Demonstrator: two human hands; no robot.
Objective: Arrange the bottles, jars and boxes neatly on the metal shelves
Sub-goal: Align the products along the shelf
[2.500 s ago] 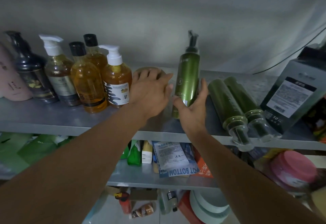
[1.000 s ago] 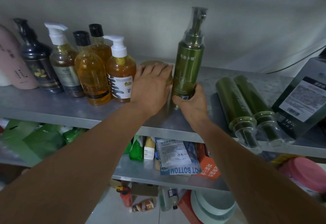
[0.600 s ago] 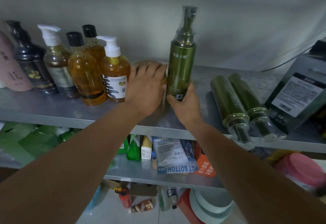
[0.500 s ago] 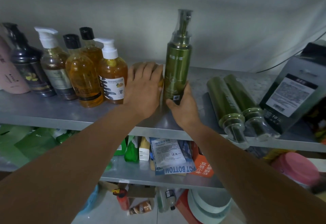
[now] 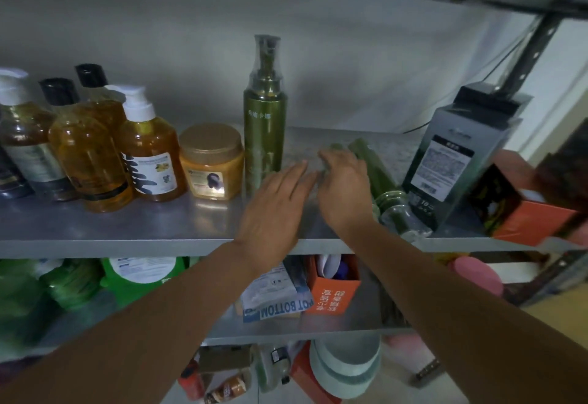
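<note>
The fingers (image 5: 297, 173) of the left hand (image 5: 273, 209) are stretched out almost straight and hold nothing. They hover low over the metal shelf (image 5: 127, 228), with their tips just in front of the foot of the tall green pump bottle (image 5: 265, 136). The right hand (image 5: 345, 192) is close beside it, its fingers loosely spread and gripping nothing, and it reaches over two green bottles (image 5: 380, 177) that lie on their sides. That hand is blurred, so I cannot tell whether it touches them.

The pump bottle stands upright, free of both hands, with a clear cap over its pump. Just left of it sits an orange jar (image 5: 210, 161) with a gold lid. Left of the jar, amber bottles (image 5: 95, 155) stand in a tight group, some with white pumps and some with black caps. Right of the lying bottles a grey box (image 5: 445, 161) stands upright, and an orange box (image 5: 525, 212) sits tilted and blurred at the shelf's right end.

On the lower shelf (image 5: 334, 324) are green pouches (image 5: 136, 276), a packet (image 5: 276, 301) printed POT BOTTOM upside down, and a small orange carton (image 5: 332, 292).
</note>
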